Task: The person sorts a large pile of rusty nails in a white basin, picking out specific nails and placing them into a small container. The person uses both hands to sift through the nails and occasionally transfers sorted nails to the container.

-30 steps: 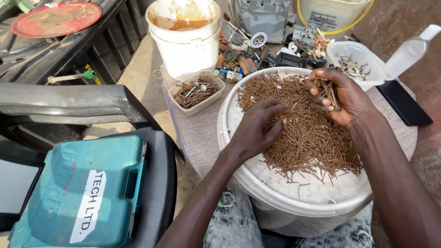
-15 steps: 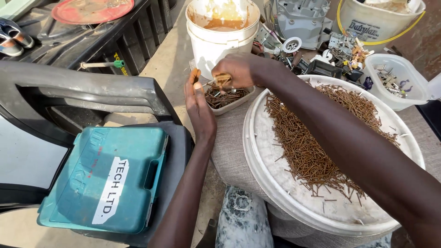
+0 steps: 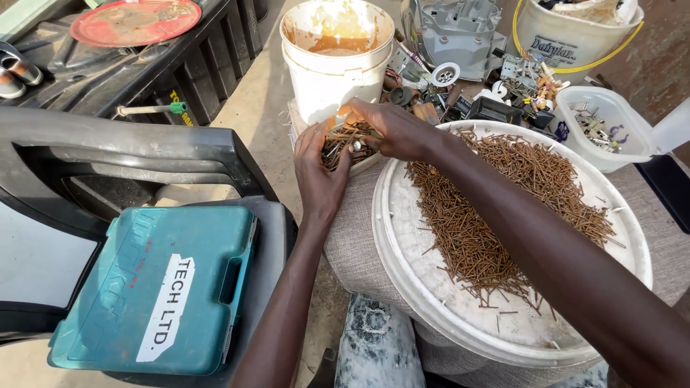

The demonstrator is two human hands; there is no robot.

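Both hands gone from nail heap on big white lid point(image 3: 402, 215); left hand point(image 3: 320, 169) and right hand point(image 3: 392, 129) now together over small tray point(image 3: 343, 147) beside lid, gripping rusty nails point(image 3: 345, 135).

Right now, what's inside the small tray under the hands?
The small tray holds rusty nails with a few pale metal bits among them. The left hand and right hand cover most of it, so the rest is hidden.
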